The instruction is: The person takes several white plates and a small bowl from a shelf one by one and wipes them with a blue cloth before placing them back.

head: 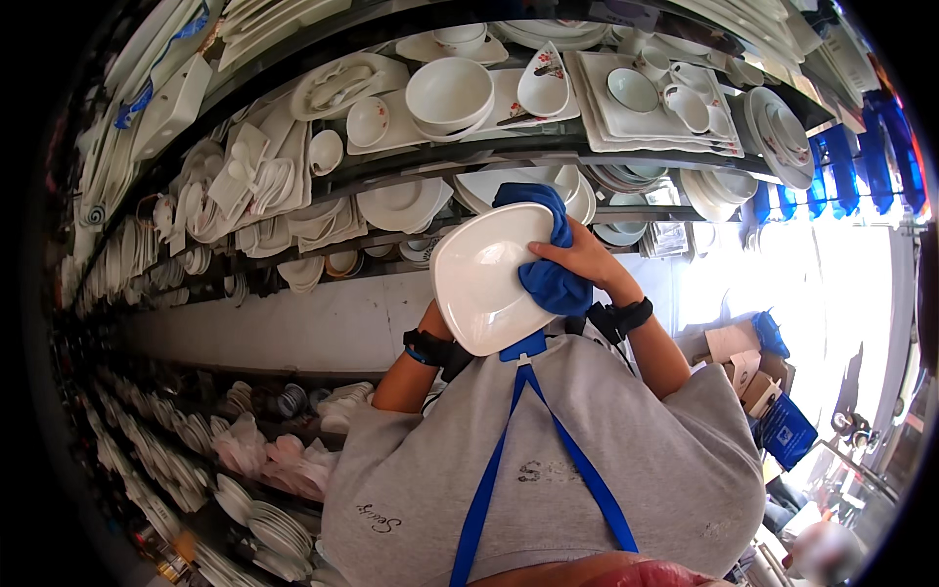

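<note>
A white glossy dish (488,282) with rounded square corners is held up in front of my chest, its inside facing me. My right hand (579,253) grips a blue cloth (554,290) bunched over the dish's right edge, with the thumb lying on the inner surface. Part of the cloth reaches behind the rim at the top. From the lower left, my left hand (434,321) goes behind the dish and supports it; its fingers are hidden. Both wrists wear black bands.
Shelves with white bowls (449,95), square plates (653,103) and other dishes stand before me. More stacked plates (279,528) are at lower left, near pink plastic bags (301,462). Cardboard boxes (755,374) sit at right. A blurred person (825,554) is at lower right.
</note>
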Tool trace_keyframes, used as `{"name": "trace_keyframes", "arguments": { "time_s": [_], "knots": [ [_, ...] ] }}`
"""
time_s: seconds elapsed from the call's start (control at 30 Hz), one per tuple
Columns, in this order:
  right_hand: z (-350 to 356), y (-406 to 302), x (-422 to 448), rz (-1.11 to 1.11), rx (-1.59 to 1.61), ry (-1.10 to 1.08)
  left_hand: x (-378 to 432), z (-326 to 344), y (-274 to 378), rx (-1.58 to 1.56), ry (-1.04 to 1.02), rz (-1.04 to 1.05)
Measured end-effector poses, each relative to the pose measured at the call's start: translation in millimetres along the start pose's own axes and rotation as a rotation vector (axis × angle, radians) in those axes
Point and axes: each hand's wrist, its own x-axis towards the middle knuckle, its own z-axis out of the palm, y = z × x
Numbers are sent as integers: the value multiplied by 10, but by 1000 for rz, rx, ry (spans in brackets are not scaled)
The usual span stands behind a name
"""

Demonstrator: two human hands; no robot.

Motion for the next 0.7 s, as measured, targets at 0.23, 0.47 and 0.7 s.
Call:
{"name": "trace_keyframes", "arguments": {
  "time_s": [0.23, 0.47, 0.7],
  "knots": [
    [24, 230, 114, -7, 150, -64, -215, -334, -90, 460, 73, 86],
    [-48, 194, 61, -25, 156, -49, -277, -623, -10, 974, 51, 119],
    [-181, 101, 34, -88, 80, 42, -158, 221, 349, 474, 214, 115]
  ]
}}
